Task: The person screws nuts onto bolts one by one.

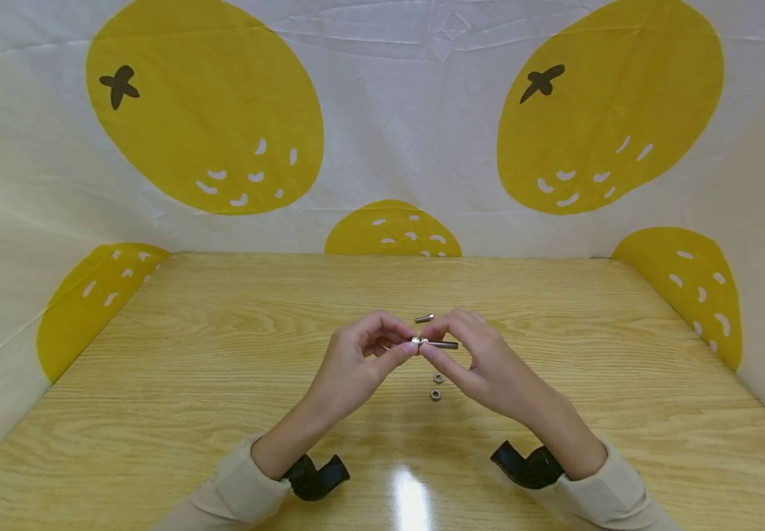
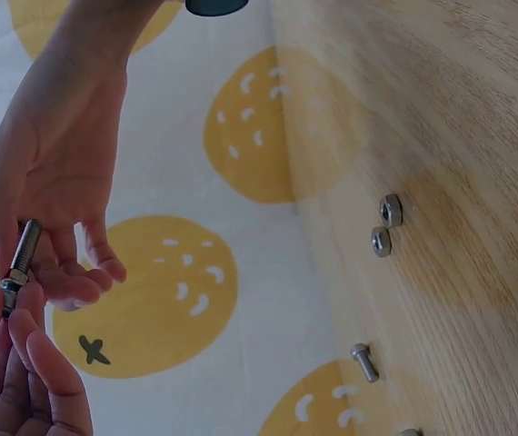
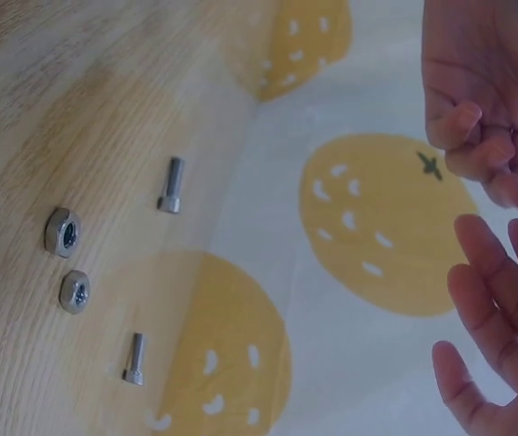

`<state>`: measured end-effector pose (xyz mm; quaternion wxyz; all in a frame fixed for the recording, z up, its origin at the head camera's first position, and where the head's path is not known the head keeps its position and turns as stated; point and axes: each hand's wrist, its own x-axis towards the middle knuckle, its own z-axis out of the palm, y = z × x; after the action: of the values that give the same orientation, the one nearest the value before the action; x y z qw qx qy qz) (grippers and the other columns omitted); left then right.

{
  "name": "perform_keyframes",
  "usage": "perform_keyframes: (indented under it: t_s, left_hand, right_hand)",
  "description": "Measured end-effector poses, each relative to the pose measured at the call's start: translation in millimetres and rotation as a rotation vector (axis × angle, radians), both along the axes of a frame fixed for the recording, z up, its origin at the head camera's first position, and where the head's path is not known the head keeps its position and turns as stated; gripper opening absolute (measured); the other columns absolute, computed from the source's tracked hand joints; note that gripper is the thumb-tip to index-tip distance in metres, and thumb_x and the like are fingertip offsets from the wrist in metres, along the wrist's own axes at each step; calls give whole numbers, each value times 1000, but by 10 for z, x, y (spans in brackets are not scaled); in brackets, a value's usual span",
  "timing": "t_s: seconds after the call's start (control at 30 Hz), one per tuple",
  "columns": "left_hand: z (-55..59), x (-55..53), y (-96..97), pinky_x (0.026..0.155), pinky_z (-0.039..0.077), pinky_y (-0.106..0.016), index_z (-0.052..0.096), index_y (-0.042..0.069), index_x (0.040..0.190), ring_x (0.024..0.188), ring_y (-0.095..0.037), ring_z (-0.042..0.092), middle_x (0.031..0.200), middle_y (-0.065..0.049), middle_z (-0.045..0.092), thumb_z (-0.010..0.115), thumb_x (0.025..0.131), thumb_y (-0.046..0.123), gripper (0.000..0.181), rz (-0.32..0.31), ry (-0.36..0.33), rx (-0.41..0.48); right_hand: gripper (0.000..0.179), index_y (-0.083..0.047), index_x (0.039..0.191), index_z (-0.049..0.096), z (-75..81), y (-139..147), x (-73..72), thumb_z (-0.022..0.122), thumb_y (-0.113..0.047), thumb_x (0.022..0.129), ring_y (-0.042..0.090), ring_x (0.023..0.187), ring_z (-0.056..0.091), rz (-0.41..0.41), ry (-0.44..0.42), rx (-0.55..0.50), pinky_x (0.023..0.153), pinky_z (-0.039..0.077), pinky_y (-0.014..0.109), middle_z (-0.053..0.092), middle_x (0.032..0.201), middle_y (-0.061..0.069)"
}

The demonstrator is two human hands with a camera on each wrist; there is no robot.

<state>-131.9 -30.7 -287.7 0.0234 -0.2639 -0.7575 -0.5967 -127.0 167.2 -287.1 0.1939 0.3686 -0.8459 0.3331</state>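
Observation:
A metal bolt (image 1: 445,345) with a nut (image 2: 20,276) on its shank is held between both hands, above the table. My left hand (image 1: 359,363) pinches the bolt's head end between thumb and fingers. From the other side, my right hand (image 1: 485,363) pinches at the nut with thumb and forefinger, the threaded end of the bolt pointing right beneath its palm. In the left wrist view the threads (image 2: 30,238) show plainly beyond the nut. Fingertips partly cover the bolt's head. The right hand's other fingers (image 3: 486,300) are spread apart.
Two loose nuts (image 1: 438,378) (image 3: 74,292) lie on the wooden table (image 1: 223,354) below the hands. A small socket-head screw (image 1: 425,318) lies just beyond the fingers; a second screw (image 3: 134,359) shows in the right wrist view. Patterned cloth (image 1: 409,133) walls the table's back and sides.

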Motion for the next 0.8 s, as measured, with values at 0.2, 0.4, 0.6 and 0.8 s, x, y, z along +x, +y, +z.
perform_keyframes:
  t_s: [0.2,0.4,0.6,0.8]
  left_hand:
    - [-6,1,7,65,50,-23,64,8,97,74,-14,60,87,-6,67,66,87,16,13,-9,1,-1]
    - [-8,-2,3,66,49,-23,64,8,97,74,-16,59,87,-5,66,65,87,16,13,6,0,-9]
    - [-5,-2,2,66,49,-23,64,8,97,76,-22,60,87,-6,66,66,87,17,13,9,-8,-4]
    - [-4,-6,0,66,49,-23,64,8,97,76,-17,60,87,-5,65,66,87,17,14,13,-11,-2]
  right_hand:
    - [9,-17,92,63,9,0,5,54,-15,94,6,90,50,-32,-48,20,81,40,31,60,91,-11]
    - [20,-18,105,60,33,-8,28,67,-21,86,8,96,50,-71,-82,13,82,43,33,58,101,-9]
    - [27,-13,106,57,15,-13,12,70,-10,82,9,95,52,-35,-1,3,82,45,31,58,102,-5]
    - [25,-13,104,59,9,-11,4,69,-5,82,10,94,53,-2,40,-11,82,45,29,59,101,-5]
